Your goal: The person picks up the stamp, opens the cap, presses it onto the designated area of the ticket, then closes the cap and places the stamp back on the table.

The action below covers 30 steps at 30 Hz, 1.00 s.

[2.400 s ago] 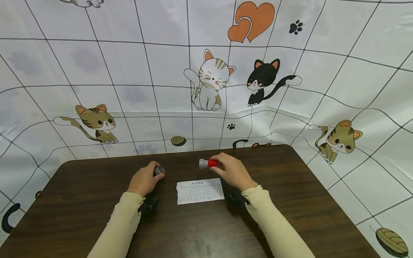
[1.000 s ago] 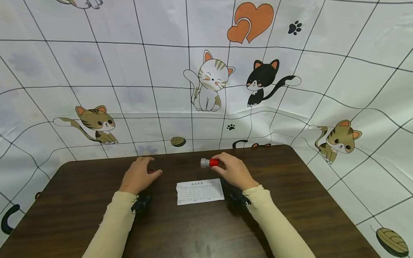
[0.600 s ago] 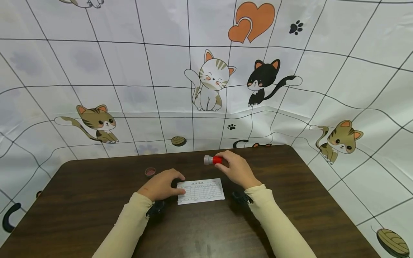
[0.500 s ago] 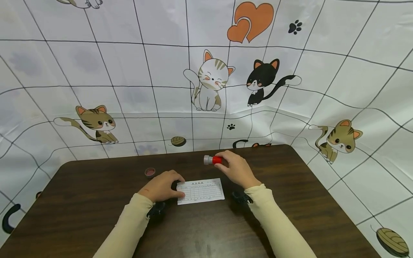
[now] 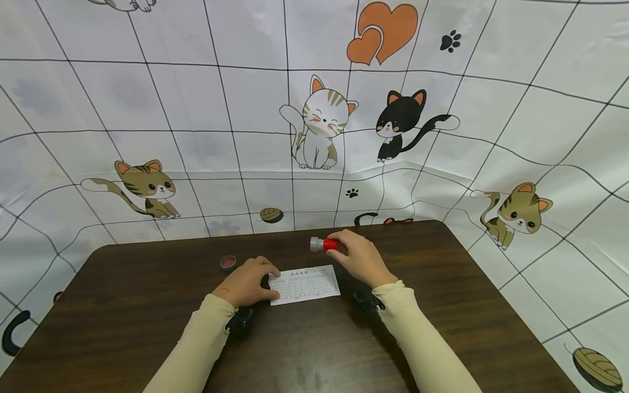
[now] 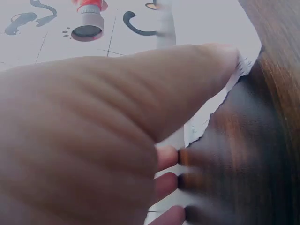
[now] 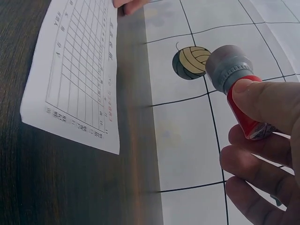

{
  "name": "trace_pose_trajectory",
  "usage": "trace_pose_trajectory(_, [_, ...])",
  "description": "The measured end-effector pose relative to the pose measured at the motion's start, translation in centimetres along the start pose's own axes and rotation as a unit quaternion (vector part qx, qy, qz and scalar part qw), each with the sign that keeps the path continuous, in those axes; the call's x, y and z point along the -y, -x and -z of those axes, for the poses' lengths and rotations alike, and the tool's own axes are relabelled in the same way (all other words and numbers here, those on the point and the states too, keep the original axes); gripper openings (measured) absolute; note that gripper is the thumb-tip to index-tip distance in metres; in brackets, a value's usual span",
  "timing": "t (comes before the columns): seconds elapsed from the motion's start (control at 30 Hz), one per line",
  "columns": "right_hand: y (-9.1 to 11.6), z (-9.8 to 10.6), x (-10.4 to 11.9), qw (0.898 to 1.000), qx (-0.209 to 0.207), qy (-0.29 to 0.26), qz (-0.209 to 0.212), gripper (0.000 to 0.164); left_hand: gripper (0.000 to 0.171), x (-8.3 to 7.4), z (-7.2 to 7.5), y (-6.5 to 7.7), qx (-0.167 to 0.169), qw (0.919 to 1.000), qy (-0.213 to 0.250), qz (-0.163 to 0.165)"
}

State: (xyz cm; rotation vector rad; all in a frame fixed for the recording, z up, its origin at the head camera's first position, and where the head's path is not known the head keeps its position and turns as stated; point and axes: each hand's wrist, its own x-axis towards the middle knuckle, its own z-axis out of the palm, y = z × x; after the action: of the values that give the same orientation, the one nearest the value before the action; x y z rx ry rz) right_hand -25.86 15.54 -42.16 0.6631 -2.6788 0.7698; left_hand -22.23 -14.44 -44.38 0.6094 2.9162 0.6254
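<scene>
In the head view a printed paper form (image 5: pixel 304 284) lies on the table. My left hand (image 5: pixel 248 283) rests at its left edge, with thumb and fingers apart. The left wrist view shows the thumb (image 6: pixel 197 70) on a corner of the ragged-edged form. My right hand (image 5: pixel 362 256) holds a red-handled stamp (image 5: pixel 322 244) sideways beyond the form, its grey end toward the left. In the right wrist view the thumb and fingers grip the stamp's red handle (image 7: pixel 241 110). A small round dish with reddish contents (image 5: pixel 228 263) stands beyond my left hand.
The dark wooden table (image 5: pixel 304 355) has a back edge just beyond both hands. A white sheet (image 5: pixel 245 109) with grid lines and cartoon cats hangs behind it and along its right side. Dark devices are strapped to both wrists.
My left hand has let go of the small round dish and moved right to the form's left edge. The form has shifted slightly away from me. The stamp is still in my right hand.
</scene>
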Motion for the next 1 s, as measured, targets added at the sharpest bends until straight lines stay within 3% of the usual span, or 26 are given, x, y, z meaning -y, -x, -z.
trace_pose_trajectory(0.57, [-0.2, -0.1, 0.0, 1.0, -0.004, 0.003, -0.012, 0.03, 0.038, 0.6, -0.1, -0.8, -0.034, 0.9987, -0.037, 0.003])
trace_pose_trajectory(1.0, [-0.1, -0.1, -0.4, 1.0, -0.023, -0.009, -0.019, 0.029, 0.049, 0.6, -0.5, -1.2, -0.039, 0.9986, -0.031, 0.018])
